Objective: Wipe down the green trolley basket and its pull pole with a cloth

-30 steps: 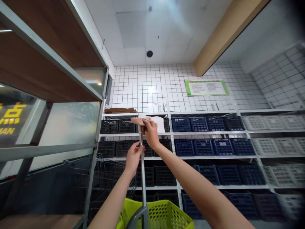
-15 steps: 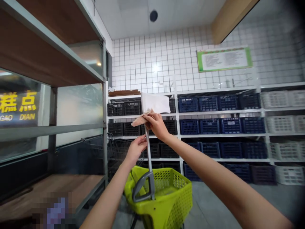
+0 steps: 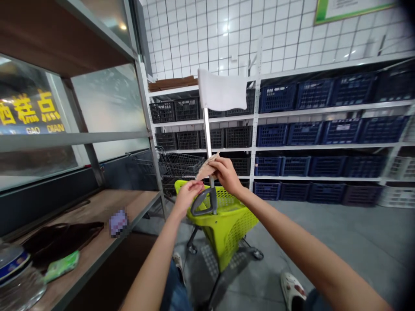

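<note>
A yellow-green wheeled shopping cart stands in front of me, with a grey loop handle. From it rises a metal pole bearing a blank white sign board. My right hand is closed on a crumpled beige cloth, pressed around the pole's lower part. Just left of the pole, above the loop handle, is my left hand, its fingers curled and drawn together near the cloth's lower tip. Whether they grip anything is hidden.
On the left, a metal shelf rack holds a plastic bottle, a green packet and a dark bag. Behind the cart, wire carts and white shelving with blue crates line the wall.
My view has tilted down. Both hands have moved down the pole, the right one bringing the cloth from just under the sign board to near the loop handle.
</note>
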The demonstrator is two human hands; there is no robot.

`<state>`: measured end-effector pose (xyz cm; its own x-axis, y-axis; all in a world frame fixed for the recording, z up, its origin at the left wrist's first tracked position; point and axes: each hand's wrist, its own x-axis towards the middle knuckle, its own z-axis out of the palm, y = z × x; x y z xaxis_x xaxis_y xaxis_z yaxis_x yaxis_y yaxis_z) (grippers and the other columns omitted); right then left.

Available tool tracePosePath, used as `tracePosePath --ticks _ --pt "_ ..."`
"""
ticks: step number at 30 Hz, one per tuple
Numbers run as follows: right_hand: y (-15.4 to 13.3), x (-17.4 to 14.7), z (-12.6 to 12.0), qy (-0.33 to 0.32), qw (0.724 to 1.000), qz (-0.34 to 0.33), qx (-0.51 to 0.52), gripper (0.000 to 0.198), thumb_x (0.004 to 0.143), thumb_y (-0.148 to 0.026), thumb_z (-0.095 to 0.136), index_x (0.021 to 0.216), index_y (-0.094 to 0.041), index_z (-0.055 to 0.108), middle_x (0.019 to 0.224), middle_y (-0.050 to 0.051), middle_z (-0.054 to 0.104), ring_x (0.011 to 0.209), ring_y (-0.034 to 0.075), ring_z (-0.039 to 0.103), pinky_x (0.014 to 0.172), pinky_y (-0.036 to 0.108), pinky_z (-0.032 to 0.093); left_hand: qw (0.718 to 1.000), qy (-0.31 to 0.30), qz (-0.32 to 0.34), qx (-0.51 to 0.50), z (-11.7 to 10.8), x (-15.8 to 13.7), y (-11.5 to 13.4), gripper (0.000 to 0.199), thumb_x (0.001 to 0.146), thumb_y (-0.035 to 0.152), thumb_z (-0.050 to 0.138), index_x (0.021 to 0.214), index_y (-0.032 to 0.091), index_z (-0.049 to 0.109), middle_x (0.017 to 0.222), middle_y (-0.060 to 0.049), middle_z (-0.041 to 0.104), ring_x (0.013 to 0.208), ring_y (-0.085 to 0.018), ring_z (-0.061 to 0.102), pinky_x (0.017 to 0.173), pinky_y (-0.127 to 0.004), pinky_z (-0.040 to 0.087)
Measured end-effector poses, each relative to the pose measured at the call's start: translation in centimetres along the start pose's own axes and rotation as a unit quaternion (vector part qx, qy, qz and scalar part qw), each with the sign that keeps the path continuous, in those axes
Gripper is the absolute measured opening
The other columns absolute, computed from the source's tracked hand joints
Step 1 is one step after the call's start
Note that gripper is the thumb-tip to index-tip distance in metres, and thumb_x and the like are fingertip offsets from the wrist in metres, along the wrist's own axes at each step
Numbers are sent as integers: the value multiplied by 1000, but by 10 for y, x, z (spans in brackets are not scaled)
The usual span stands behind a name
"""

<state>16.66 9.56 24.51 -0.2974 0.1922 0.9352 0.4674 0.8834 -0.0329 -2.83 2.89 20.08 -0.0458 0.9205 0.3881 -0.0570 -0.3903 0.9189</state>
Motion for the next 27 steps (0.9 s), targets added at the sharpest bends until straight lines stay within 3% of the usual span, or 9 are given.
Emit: tracePosePath --ticks 3,8,12,16,22,27 --pt "-3 -43 11 -15 1000 24 6 35 92 -17 47 117 -26 69 119 8 64 111 26 54 97 49 48 998 49 22 42 -1 -9 -19 37 71 46 80 91 16 72 94 -7 74 92 -20 68 84 -31 56" --pt "-13 -100 30 -12 997 71 19 31 94 -20 47 117 -24 67 120 9 64 112 26 55 97 49 48 996 74 -48 -6 5 -20 -47 47 74 62 71 93 19 68 93 -4 70 79 -18 65 61 -27 57" --pt "-19 -148 48 8 992 126 9 31 95 -20 45 117 -25 66 122 9 62 115 26 54 98 49 48 994 106 2 12 8 -25 -59 51 77 65 68 98 19 68 98 -5 70 74 -15 65 54 -21 53" --pt "-25 -196 61 -10 991 136 -8 27 95 -20 47 112 -25 68 118 8 62 108 25 54 93 47 51 997 75 24 27 6 -29 -61 51 78 57 71 111 19 67 87 -3 68 59 -11 62 50 -21 50" --pt "-58 -211 75 10 982 185 -26 32 94 -15 48 115 -26 69 115 9 60 109 25 53 96 47 48 994 69 43 68 8 -32 -58 41 77 41 76 113 22 68 96 -1 69 47 -3 49 44 -17 42" --pt "-75 -216 83 -84 987 136 17 36 94 -17 55 122 -36 66 119 6 61 117 24 52 103 45 45 993 74 49 78 7 -31 -59 38 79 40 76 111 21 69 89 0 68 44 -2 45 40 -15 37"
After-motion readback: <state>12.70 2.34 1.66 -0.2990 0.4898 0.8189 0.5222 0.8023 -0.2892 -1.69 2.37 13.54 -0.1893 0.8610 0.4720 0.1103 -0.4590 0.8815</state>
